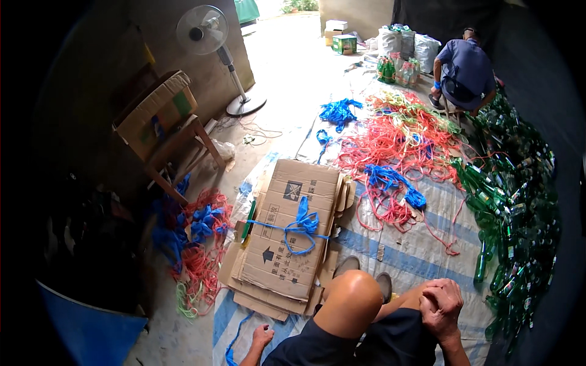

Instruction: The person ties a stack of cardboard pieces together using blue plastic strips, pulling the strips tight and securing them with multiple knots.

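My right hand (443,305) rests on my right knee with its fingers curled; whether anything lies inside them cannot be made out. Low at the left of my legs, my left hand (263,335) hangs beside the thigh, partly curled, near a blue plastic strip (232,341) on the sheet. In front of me lies a stack of flattened cardboard boxes (293,183) with printed writing. Around the stack runs a blue plastic tie (306,223), knotted with loops on top. A green piece (250,218) sticks out along the stack's left side.
Green glass bottles (508,238) lie heaped at right. Red plastic strips (389,137) spread ahead, with blue bundles (339,113) beside them. A person (464,68) crouches at the upper right. A pedestal fan (236,78), a wooden chair (206,142) bearing a carton (160,114) and tangled strips (201,256) are at left.
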Motion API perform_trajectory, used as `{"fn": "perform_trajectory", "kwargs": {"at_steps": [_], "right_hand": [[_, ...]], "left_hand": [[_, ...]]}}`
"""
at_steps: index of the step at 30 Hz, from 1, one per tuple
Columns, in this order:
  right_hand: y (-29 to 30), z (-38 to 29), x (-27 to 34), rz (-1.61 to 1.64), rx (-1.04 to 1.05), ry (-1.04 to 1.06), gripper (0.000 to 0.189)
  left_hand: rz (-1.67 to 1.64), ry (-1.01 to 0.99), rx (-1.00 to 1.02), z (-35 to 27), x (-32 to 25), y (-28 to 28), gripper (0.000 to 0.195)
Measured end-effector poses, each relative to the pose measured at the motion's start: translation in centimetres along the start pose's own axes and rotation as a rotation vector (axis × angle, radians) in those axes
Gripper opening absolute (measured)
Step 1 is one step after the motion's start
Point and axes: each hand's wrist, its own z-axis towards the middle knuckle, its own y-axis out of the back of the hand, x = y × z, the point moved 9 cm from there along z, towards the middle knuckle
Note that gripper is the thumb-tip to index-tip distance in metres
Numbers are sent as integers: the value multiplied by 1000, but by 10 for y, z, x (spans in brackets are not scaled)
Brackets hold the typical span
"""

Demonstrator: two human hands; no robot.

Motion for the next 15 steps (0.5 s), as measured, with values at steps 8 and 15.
{"fn": "perform_trajectory", "kwargs": {"at_steps": [8, 15], "right_hand": [[1, -11, -4, -32, 35, -5, 13], [-2, 0, -12, -16, 76, 10, 14]], "left_hand": [[50, -16, -21, 2, 5, -9, 59], [89, -143, -42, 32, -18, 4, 67]]}}
